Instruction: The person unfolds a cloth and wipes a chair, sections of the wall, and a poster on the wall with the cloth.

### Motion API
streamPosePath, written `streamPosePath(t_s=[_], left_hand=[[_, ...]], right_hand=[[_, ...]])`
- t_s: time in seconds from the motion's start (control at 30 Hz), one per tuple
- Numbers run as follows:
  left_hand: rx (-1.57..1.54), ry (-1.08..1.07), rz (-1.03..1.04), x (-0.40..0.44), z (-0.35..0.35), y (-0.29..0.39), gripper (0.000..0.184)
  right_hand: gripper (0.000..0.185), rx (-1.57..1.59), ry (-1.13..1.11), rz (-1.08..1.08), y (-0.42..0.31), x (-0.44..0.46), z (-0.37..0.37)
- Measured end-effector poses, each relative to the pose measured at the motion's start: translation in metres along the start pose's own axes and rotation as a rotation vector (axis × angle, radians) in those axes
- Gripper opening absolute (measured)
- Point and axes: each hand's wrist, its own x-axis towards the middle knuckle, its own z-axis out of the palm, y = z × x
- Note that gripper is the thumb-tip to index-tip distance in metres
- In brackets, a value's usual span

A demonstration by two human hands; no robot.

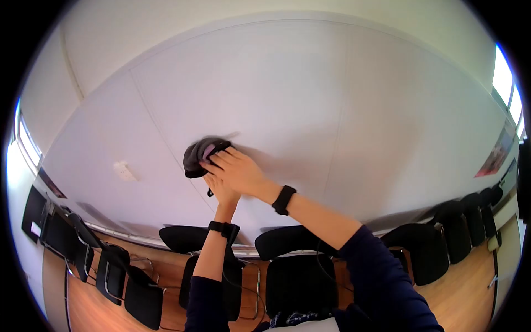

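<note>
Both arms reach up and forward toward the white wall. A dark grey, soft, rounded cap (198, 155) with black edging and a small purple patch is between my hands. My left hand (221, 191) grips its lower edge from below; its fingers are partly hidden. My right hand (239, 171) crosses over the left, with its fingers bent on the cap's right edge and the purple patch. A short black loop (210, 192) hangs below the cap beside my left hand. I cannot tell whether the cap touches the wall.
Black chairs (301, 282) with metal legs line the foot of the white wall (287, 99) and both sides. A white switch plate (125, 171) is left of the cap. Windows (502, 74) show at both edges. Thin dark cables hang near my forearms.
</note>
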Motion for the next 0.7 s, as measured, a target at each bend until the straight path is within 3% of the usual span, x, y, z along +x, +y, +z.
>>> streamPosePath(t_s=[0.13, 0.23, 0.3, 0.37, 0.47, 0.63, 0.7], left_hand=[[-0.281, 0.154, 0.168, 0.071, -0.056, 0.079, 0.056], [-0.436, 0.415, 0.281, 0.105, -0.042, 0.15, 0.062], [-0.46, 0.358, 0.343, 0.113, -0.059, 0.207, 0.069], [-0.551, 0.267, 0.459, 0.102, -0.059, 0.255, 0.063], [-0.315, 0.168, 0.597, 0.061, -0.043, 0.3, 0.064], [-0.343, 0.169, 0.791, 0.03, -0.032, 0.301, 0.062], [-0.37, 0.152, 0.734, 0.035, -0.036, 0.287, 0.063]], right_hand=[[0.039, -0.116, 0.069, 0.172, 0.042, -0.001, -0.085], [0.041, -0.337, 0.149, 0.326, 0.086, -0.022, -0.149], [0.045, -0.369, 0.163, 0.416, 0.107, -0.056, -0.186], [0.047, -0.476, 0.12, 0.522, 0.118, -0.102, -0.211], [0.044, -0.489, 0.074, 0.712, 0.113, -0.172, -0.22], [0.045, -0.41, 0.004, 0.836, 0.089, -0.212, -0.223], [0.044, -0.417, 0.006, 0.799, 0.088, -0.198, -0.219]])
